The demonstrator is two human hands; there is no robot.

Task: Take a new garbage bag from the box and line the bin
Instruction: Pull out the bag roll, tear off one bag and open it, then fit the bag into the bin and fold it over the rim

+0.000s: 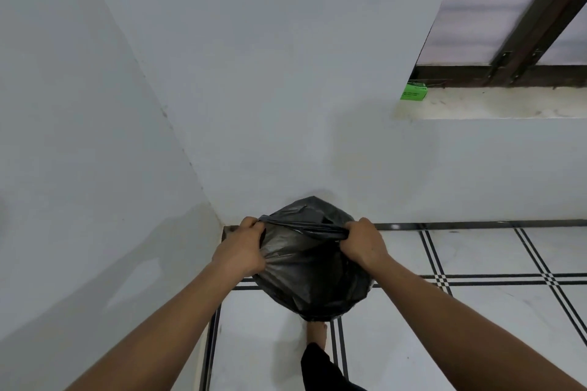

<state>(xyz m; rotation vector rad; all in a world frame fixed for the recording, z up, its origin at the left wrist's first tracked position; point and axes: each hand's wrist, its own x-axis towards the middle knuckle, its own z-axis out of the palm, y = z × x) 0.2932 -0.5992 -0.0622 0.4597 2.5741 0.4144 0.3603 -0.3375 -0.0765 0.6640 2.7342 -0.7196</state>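
Observation:
A black garbage bag (313, 270) bulges in the room's corner, just above the tiled floor. My left hand (243, 246) grips the bag's rim on the left. My right hand (363, 243) grips the rim on the right. The rim is pulled taut into a dark band between the two fists. The bin is hidden; I cannot tell whether it sits under the plastic. A green box (414, 93) stands on the window sill at the upper right, far from both hands.
White walls meet in a corner right behind the bag. The window sill (495, 103) juts out at the right under a dark wooden frame. A bare foot (316, 332) stands on the white tiled floor (460, 320) just below the bag.

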